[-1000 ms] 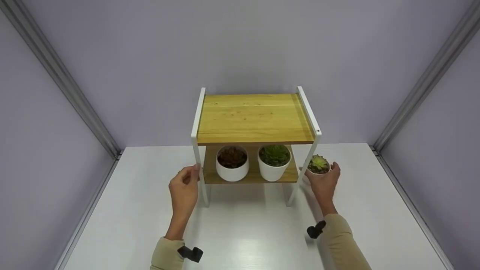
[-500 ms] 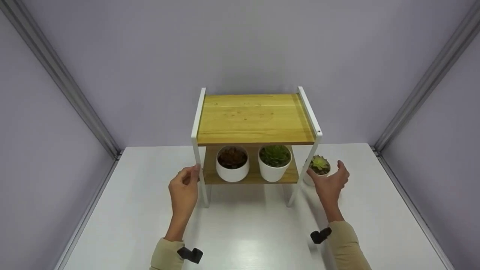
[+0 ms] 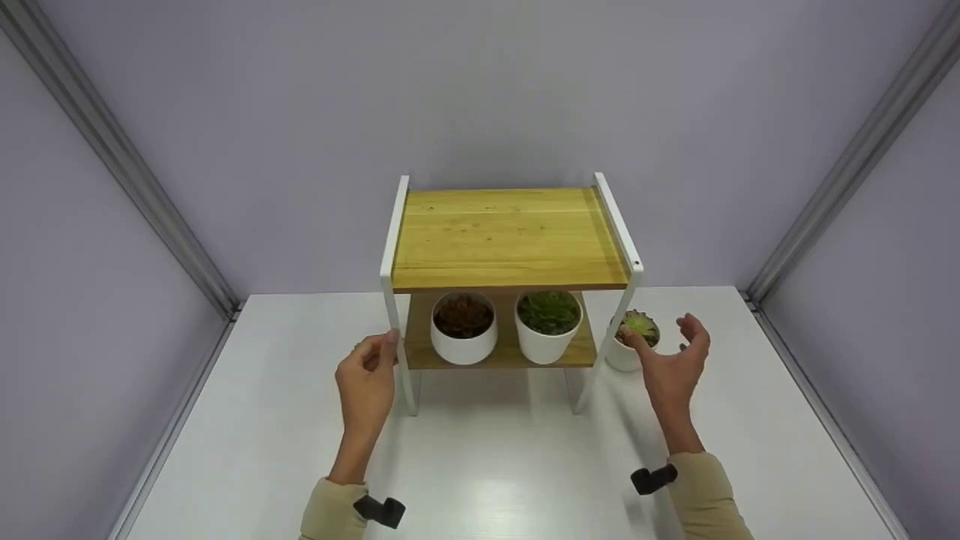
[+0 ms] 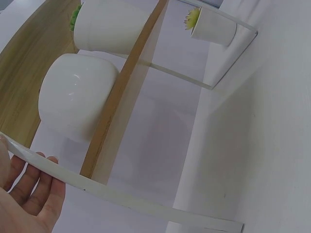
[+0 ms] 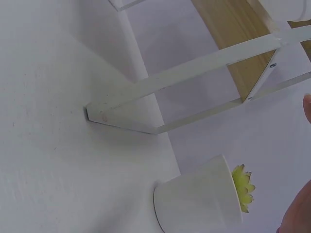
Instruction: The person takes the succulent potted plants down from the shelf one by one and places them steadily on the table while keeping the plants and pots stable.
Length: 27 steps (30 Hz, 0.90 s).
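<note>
A two-tier shelf stand [image 3: 510,238] with white metal frames and wooden boards stands on the white table. My left hand [image 3: 366,386] holds its left front leg; in the left wrist view the thumb and fingers [image 4: 43,194] lie on either side of the white bar. To the right of the stand, a small white pot with a yellow-green succulent [image 5: 197,199] sits upright on the table. My right hand [image 3: 675,371] is just in front and right of this pot, fingers spread and holding nothing. Only its edge enters the right wrist view.
On the lower board stand a white pot with a reddish-brown succulent [image 3: 463,346] and a white pot with a green succulent [image 3: 547,345]. Pale walls [image 3: 495,90] with metal corner rails close the table [image 3: 487,465] in at the back and sides.
My right hand has let go of the yellow-green succulent's pot and drawn back to the right and toward me. The pot stays on the table. My left hand keeps its hold.
</note>
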### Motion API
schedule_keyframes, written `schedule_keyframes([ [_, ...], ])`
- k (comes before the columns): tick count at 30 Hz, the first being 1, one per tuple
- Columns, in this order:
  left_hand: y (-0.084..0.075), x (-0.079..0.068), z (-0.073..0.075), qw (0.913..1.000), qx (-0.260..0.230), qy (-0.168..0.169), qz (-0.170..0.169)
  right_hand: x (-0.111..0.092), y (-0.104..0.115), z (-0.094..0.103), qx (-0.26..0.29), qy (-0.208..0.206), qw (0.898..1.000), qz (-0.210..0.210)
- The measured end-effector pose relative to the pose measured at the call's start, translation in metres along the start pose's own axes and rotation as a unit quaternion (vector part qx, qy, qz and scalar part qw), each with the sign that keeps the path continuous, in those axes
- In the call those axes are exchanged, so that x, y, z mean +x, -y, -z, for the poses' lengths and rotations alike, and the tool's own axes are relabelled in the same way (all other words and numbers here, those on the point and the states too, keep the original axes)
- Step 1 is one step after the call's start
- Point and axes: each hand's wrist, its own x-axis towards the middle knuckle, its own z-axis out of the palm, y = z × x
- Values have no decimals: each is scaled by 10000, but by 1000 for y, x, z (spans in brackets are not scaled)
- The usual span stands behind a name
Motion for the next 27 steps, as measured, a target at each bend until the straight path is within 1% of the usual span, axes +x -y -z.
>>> schedule_keyframes([
  [4,0,0,-1,10000,9,-44,16,-2,8,3,185,-93,9994,263],
  [8,0,-1,-2,9999,28,-83,63,-5,19,7,283,-76,9985,456],
  [12,0,-3,-3,9998,49,-183,72,-7,31,10,435,36,9972,602],
  [16,1,-5,-4,9997,52,-258,-7,-10,39,13,684,131,9950,721],
  [19,2,-6,-3,9996,41,-263,-73,-11,44,14,733,150,9940,800],
  [24,2,-9,-1,9994,-43,-324,-134,-13,51,16,1035,245,9890,1026],
  [27,1,-10,-1,9991,-92,-387,-109,-13,55,17,1184,294,9858,1156],
])
